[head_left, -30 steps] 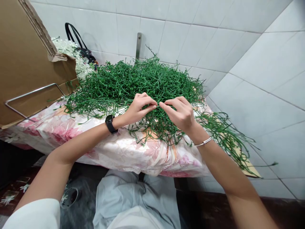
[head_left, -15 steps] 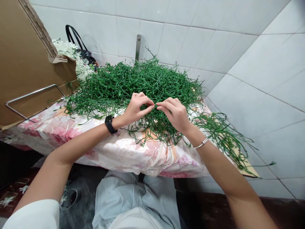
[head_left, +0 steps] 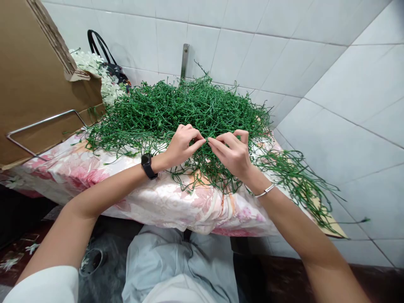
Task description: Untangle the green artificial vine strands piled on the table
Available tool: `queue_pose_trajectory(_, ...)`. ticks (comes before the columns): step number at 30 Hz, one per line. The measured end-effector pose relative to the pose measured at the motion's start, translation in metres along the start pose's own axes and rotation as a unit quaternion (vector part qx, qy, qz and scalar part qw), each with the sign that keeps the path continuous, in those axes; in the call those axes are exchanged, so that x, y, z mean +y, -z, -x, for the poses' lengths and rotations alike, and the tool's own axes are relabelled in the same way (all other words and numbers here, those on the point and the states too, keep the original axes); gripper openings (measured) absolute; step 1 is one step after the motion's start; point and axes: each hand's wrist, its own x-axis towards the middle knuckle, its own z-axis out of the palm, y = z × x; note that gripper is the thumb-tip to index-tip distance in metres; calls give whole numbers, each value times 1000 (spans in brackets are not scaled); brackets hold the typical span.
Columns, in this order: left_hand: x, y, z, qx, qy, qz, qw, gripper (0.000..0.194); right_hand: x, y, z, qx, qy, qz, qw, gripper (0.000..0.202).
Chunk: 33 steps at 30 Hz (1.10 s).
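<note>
A large tangled heap of thin green artificial flower stems (head_left: pixel 189 105) lies on a table under a floral cloth (head_left: pixel 151 198). Over the front of the heap, my left hand (head_left: pixel 184 145) pinches a green stem between thumb and forefinger. Its fingertips almost meet those of my right hand (head_left: pixel 233 153), which is pinched at the same spot with its outer fingers lifted. The piece between the fingertips is tiny and mostly hidden. To the right of my right hand, a looser bunch of green stems (head_left: pixel 296 181) hangs toward the table's corner.
A cardboard box (head_left: pixel 41 84) with a metal wire handle (head_left: pixel 44 123) stands at the left. Behind it are white artificial flowers (head_left: pixel 109 86) and a dark bag (head_left: pixel 115 71). A tiled wall (head_left: pixel 240 46) closes off the back and right. A bucket (head_left: pixel 94 261) stands below.
My right hand's outer fingers have lifted and spread, while both pinches stay together at nearly the same place. The whole view has shifted very slightly.
</note>
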Motion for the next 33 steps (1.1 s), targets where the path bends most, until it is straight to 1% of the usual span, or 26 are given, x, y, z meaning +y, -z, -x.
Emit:
queue_pose_trajectory(1,0,0,-1,-7,16,18,1000,17,2,0,2,-8,26,22,999,17)
queue_pose_trajectory(3,0,1,-2,-26,42,75,996,17,7,-1,6,-15,64,32,997,24)
queue_pose_trajectory(5,0,2,-3,-33,55,134,989,17,8,-2,7,7,61,9,998,26)
queue_pose_trajectory(7,-1,3,-3,-19,55,151,987,17,6,-3,5,38,7,-46,998,21)
queue_pose_trajectory(9,-1,4,-3,3,48,130,990,16,1,-2,0,39,-67,-131,988,15)
queue_pose_trajectory(10,-1,5,-3,11,44,116,992,15,-1,-1,-3,23,-99,-177,979,15)
queue_pose_trajectory(12,-1,6,-3,18,35,99,994,14,-5,0,-7,-18,-141,-261,955,17)
queue_pose_trajectory(14,1,7,-3,17,27,89,996,13,-6,1,-9,-44,-164,-320,932,19)
queue_pose_trajectory(16,2,8,-2,12,21,81,996,13,-5,2,-9,-52,-171,-355,918,18)
queue_pose_trajectory(18,4,8,-2,3,16,75,997,13,-4,2,-8,-47,-168,-351,920,15)
queue_pose_trajectory(19,5,8,-1,-2,15,73,997,13,-4,2,-7,-40,-163,-332,928,13)
queue_pose_trajectory(23,6,7,-1,-19,11,78,997,13,-6,4,-7,14,-117,-183,976,5)
queue_pose_trajectory(25,6,7,-1,-20,12,87,996,13,-8,5,-6,46,-84,-118,988,4)
queue_pose_trajectory(27,5,7,-2,-28,13,102,994,14,-8,5,-6,60,-54,-87,993,8)
queue_pose_trajectory(30,4,8,-2,-46,3,116,992,15,-7,5,-6,51,-29,-111,992,10)
queue_pose_trajectory(31,4,8,-2,-48,-2,111,993,14,-7,5,-6,45,-33,-133,990,9)
queue_pose_trajectory(33,4,7,-2,-43,-12,89,995,14,-6,6,-5,29,-64,-182,981,8)
